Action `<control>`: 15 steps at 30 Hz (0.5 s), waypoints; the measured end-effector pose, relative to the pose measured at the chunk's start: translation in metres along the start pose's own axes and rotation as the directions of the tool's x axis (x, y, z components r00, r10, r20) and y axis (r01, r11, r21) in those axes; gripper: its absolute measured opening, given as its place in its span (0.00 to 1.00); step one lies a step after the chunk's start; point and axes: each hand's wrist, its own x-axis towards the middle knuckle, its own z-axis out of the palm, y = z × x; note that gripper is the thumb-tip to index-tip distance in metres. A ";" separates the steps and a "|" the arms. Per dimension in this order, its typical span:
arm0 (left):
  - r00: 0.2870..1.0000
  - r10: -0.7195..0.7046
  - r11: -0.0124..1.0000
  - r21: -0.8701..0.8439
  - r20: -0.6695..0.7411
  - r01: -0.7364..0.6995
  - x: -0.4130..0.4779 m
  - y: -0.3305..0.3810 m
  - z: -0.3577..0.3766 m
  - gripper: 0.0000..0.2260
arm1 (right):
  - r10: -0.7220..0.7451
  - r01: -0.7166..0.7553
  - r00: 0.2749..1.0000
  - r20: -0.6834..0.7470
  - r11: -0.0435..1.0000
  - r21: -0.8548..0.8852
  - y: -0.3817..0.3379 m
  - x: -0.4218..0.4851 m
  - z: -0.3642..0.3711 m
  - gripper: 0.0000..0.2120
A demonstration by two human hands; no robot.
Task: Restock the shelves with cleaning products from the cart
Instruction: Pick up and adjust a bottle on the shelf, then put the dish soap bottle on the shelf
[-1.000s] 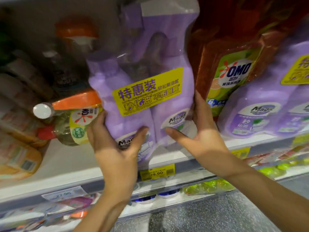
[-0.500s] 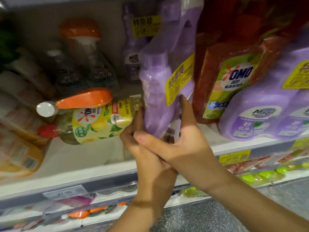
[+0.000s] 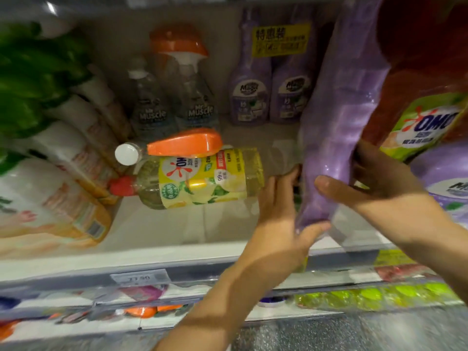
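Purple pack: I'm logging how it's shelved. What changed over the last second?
The purple pack turned from label-forward to edge-on. The left hand shifted to its lower edge; the right hand kept gripping its right side. The yellow bottle stayed lying on the shelf.

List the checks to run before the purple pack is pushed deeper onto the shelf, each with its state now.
1. Grip: left hand and right hand both hold the purple pack: ok.
2. Lane to the rear pack free: ok.
3. OMO bottle lies left of the lane: ok.
4. Pack's base resting on the shelf: cannot tell.
5. Label facing the aisle: not ok, the pack is edge-on.
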 end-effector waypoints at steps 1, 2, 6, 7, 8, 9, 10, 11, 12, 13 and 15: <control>1.000 0.028 0.999 0.020 -0.009 -0.028 0.001 -0.006 -0.003 0.29 | -0.006 0.006 1.000 -0.014 1.000 0.002 0.000 0.001 -0.002 0.27; 0.999 0.052 0.998 0.043 -0.015 -0.051 0.001 -0.011 -0.007 0.27 | -0.015 0.015 0.999 -0.029 1.000 -0.006 0.001 0.002 -0.002 0.26; 0.957 0.179 0.977 0.153 -0.228 -0.146 -0.005 -0.028 -0.035 0.20 | -0.060 0.052 0.997 -0.058 0.991 -0.125 0.007 0.005 -0.004 0.26; 0.936 0.224 0.965 0.199 -0.272 -0.173 -0.008 -0.029 -0.043 0.19 | -0.080 0.065 0.994 -0.079 0.982 -0.175 0.010 0.005 -0.003 0.27; 0.915 0.268 0.949 0.247 -0.303 -0.196 -0.011 -0.032 -0.051 0.18 | -0.106 0.077 0.988 -0.116 0.970 -0.230 0.013 0.004 -0.001 0.26; 0.896 0.299 0.935 0.289 -0.327 -0.207 -0.013 -0.037 -0.059 0.17 | -0.134 0.087 0.977 -0.164 0.960 -0.266 0.017 0.004 0.002 0.25; 0.881 0.312 0.926 0.319 -0.354 -0.200 -0.016 -0.040 -0.068 0.16 | -0.161 0.097 0.961 -0.224 0.958 -0.271 0.020 0.002 0.006 0.23; 0.867 0.313 0.923 0.341 -0.388 -0.180 -0.020 -0.043 -0.077 0.15 | -0.176 0.106 0.938 -0.297 0.965 -0.240 0.022 0.000 0.012 0.22; 0.850 0.312 0.920 0.360 -0.424 -0.158 -0.023 -0.046 -0.086 0.15 | -0.185 0.115 0.909 -0.373 0.973 -0.201 0.023 -0.003 0.017 0.22; 0.827 0.320 0.913 0.384 -0.462 -0.139 -0.026 -0.049 -0.094 0.14 | -0.209 0.134 0.871 -0.444 0.972 -0.195 0.023 -0.007 0.022 0.22; 0.763 0.360 0.892 0.438 -0.538 -0.112 -0.031 -0.052 -0.108 0.14 | -0.275 0.134 0.804 -0.527 0.947 -0.291 0.021 -0.019 0.033 0.24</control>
